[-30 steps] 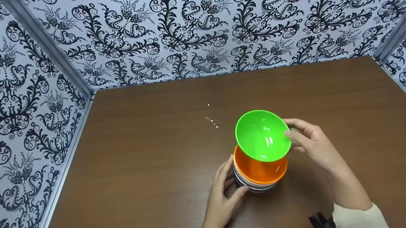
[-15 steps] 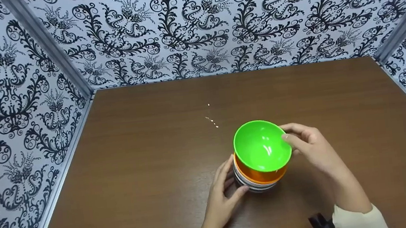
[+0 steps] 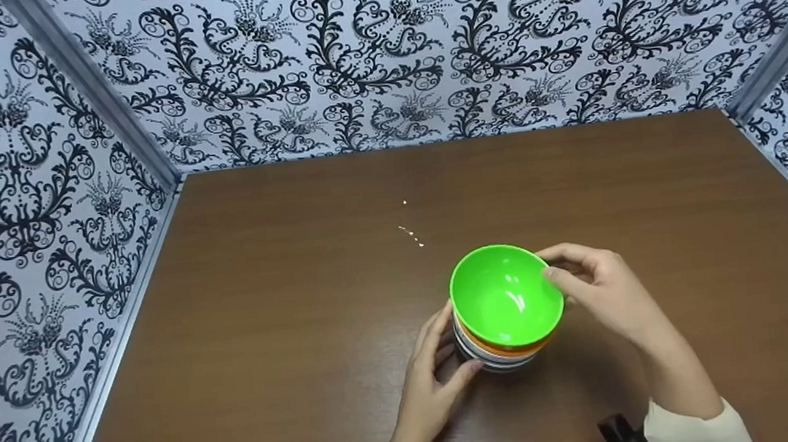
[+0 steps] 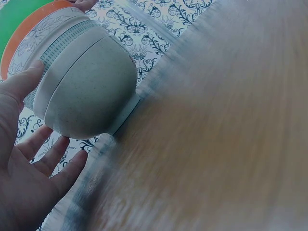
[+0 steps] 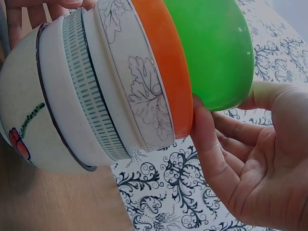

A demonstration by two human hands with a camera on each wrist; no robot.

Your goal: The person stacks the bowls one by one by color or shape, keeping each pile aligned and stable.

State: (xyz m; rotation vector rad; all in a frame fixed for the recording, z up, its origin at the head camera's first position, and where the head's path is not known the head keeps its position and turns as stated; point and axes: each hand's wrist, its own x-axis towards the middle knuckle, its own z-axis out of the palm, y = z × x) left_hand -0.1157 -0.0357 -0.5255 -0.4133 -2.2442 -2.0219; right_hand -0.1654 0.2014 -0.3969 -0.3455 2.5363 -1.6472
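Observation:
A bright green bowl [image 3: 504,297] tops a stack of nested bowls, its rim pinched between the thumb and fingers of my right hand [image 3: 602,287]. Just under it sits an orange bowl [image 5: 161,62], then a white one with grey leaf drawings [image 5: 144,91]. Lower come a bowl with a green-dash band [image 5: 91,82] and a cream bowl with a red flower [image 5: 19,115] at the bottom. My left hand [image 3: 433,385] steadies the stack's left side, thumb and forefinger around it. In the left wrist view its other fingers [image 4: 67,173] are spread below the bowls.
The brown wooden table [image 3: 285,298] carries small pale specks [image 3: 412,235] beyond the stack. Patterned black-and-white panels [image 3: 376,54] stand at the back and sides. A small black object [image 3: 618,433] shows beside the right sleeve [image 3: 694,427].
My right hand has lowered the green bowl toward me, down into the orange bowl, now mostly covered in the head view. My left hand has kept its place.

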